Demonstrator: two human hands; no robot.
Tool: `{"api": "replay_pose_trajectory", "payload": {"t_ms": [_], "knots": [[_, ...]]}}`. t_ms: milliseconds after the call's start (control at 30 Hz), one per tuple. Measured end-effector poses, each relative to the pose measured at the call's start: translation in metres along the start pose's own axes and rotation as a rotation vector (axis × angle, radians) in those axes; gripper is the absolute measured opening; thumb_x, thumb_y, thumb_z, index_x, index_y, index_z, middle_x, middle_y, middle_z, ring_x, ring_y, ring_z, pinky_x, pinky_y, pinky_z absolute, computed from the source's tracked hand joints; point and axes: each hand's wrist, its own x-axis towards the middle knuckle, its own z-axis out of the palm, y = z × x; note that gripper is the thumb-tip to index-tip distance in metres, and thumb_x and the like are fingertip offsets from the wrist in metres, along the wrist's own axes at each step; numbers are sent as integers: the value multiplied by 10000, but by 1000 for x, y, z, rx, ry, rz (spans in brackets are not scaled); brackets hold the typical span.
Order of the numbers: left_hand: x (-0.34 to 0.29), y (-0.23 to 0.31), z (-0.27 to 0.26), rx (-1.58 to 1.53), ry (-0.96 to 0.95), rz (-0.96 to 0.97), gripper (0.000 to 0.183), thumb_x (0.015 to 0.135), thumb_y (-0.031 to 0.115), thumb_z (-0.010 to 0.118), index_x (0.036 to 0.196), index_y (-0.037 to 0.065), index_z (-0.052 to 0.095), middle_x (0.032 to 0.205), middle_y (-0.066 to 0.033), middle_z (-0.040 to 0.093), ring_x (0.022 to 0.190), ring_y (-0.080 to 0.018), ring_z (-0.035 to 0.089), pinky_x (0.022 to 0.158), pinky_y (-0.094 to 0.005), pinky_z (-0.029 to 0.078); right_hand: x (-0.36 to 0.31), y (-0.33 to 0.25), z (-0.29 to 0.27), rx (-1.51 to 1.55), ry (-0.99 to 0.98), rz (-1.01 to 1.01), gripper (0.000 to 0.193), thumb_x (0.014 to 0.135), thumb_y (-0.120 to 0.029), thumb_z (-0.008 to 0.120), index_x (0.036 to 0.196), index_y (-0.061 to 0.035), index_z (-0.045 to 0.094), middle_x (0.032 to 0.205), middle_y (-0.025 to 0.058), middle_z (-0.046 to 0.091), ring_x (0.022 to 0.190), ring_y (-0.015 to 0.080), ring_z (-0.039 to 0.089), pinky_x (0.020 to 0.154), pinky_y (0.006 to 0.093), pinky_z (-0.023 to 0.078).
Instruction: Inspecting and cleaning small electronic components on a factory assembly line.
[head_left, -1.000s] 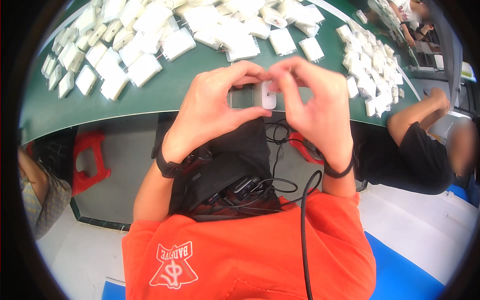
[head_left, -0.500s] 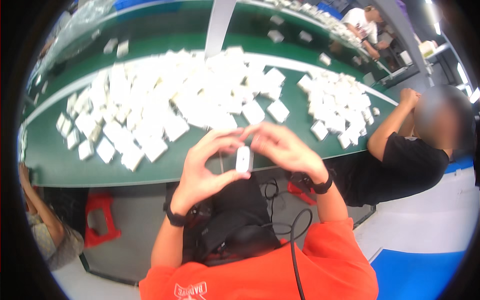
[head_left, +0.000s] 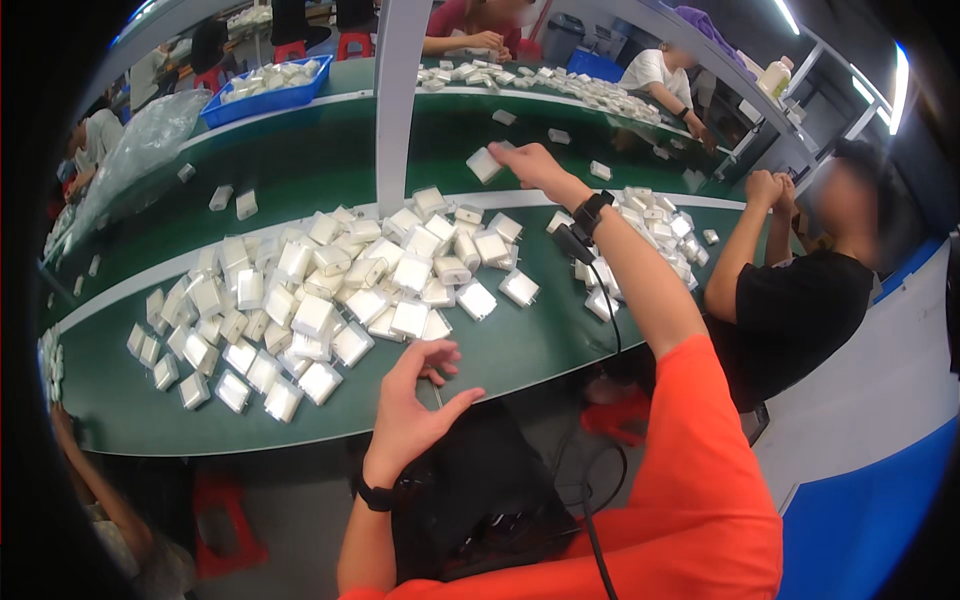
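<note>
My right hand (head_left: 540, 172) is stretched out over the far green belt, its fingers closed on a white charger block (head_left: 484, 166) in a clear cover. My left hand (head_left: 415, 405) is near the front edge of the green bench (head_left: 150, 425), palm turned inward. Its thumb and fingers are apart, with no block between them. A thin pale strip (head_left: 437, 396) shows beside its fingers; I cannot make out what it is. Just beyond this hand lies a large heap of similar white blocks (head_left: 320, 262).
A smaller heap of blocks (head_left: 655, 225) lies to the right, before a co-worker in black (head_left: 800, 300). A grey post (head_left: 396, 110) rises behind the large heap. Loose blocks dot the far belt (head_left: 290, 160). A blue tray (head_left: 268, 102) of blocks stands at the back. A black cable (head_left: 612, 310) hangs along my right arm.
My hands were together around one block near the bench edge. My right hand has carried a block forward to the far belt; my left has let go. The view has tilted up.
</note>
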Motion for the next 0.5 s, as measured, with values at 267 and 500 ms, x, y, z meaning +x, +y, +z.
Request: {"api": "replay_pose_trajectory", "payload": {"t_ms": [267, 500], "knots": [[4, 3, -5, 47, -44, -26, 410, 839, 69, 921, 1188, -6, 718, 1059, -91, 761, 942, -164, 728, 821, -294, 559, 113, 102, -29, -499, 366, 28, 590, 765, -444, 926, 1128, 9, 816, 1190, 220, 800, 1087, 328, 786, 937, 395, 606], [4, -2, -5, 40, -64, -50, 363, 848, 53, 912, 1157, -2, 729, 1017, -86, 765, 934, -161, 733, 820, -297, 561, 90, 86, -39, -511, 297, 53, 553, 756, -480, 905, 1004, -2, 784, 1115, 225, 802, 1058, 347, 783, 946, 401, 597]]}}
